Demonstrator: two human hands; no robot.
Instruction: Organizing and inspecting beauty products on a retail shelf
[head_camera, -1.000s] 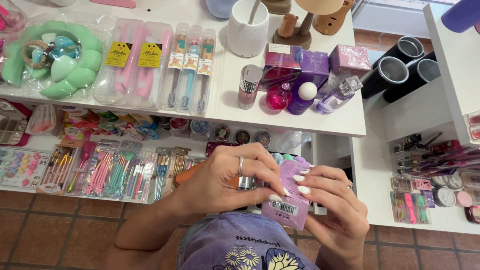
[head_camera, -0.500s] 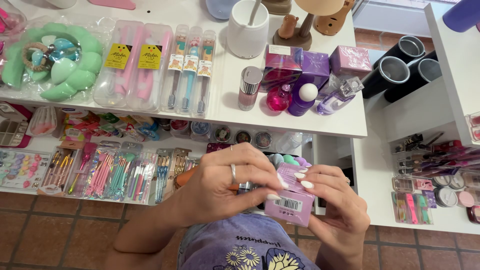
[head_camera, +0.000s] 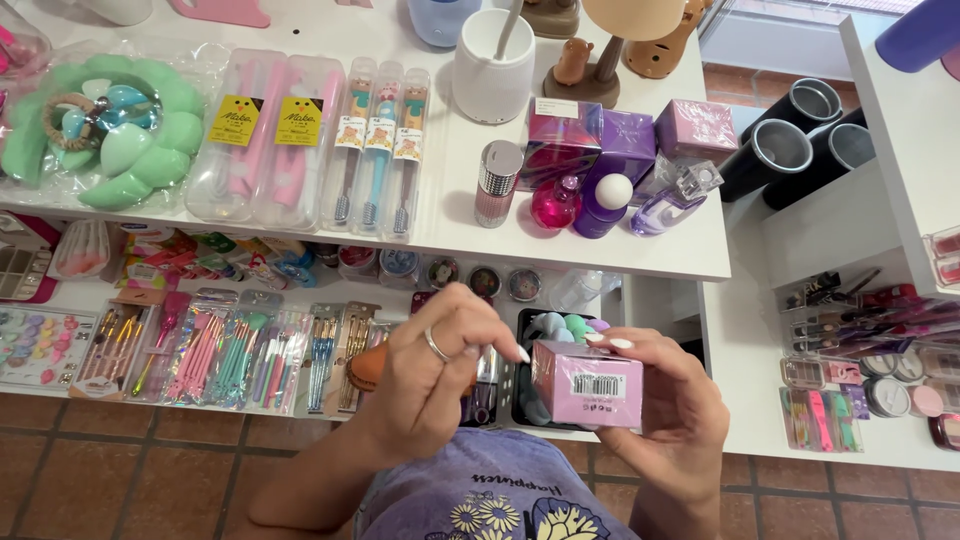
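My right hand (head_camera: 668, 408) holds a small pink box (head_camera: 586, 383) with a white barcode label facing me, in front of my chest. Its fingers wrap the box's right side and top, with white nails over the upper edge. My left hand (head_camera: 438, 368), wearing a ring, sits just left of the box with fingers curled and a fingertip near the box's upper left corner. I cannot tell whether it touches the box.
A white shelf (head_camera: 450, 225) carries perfume bottles (head_camera: 600, 195), purple and pink boxes (head_camera: 625, 130), toothbrush cases (head_camera: 300, 135) and a white cup (head_camera: 493, 65). Below lie packs of makeup brushes (head_camera: 215, 345). Black tumblers (head_camera: 790, 145) and cosmetics (head_camera: 870, 340) sit to the right.
The pink box has been turned level so its barcode side faces me. My left hand has pulled back from gripping it to beside its left corner.
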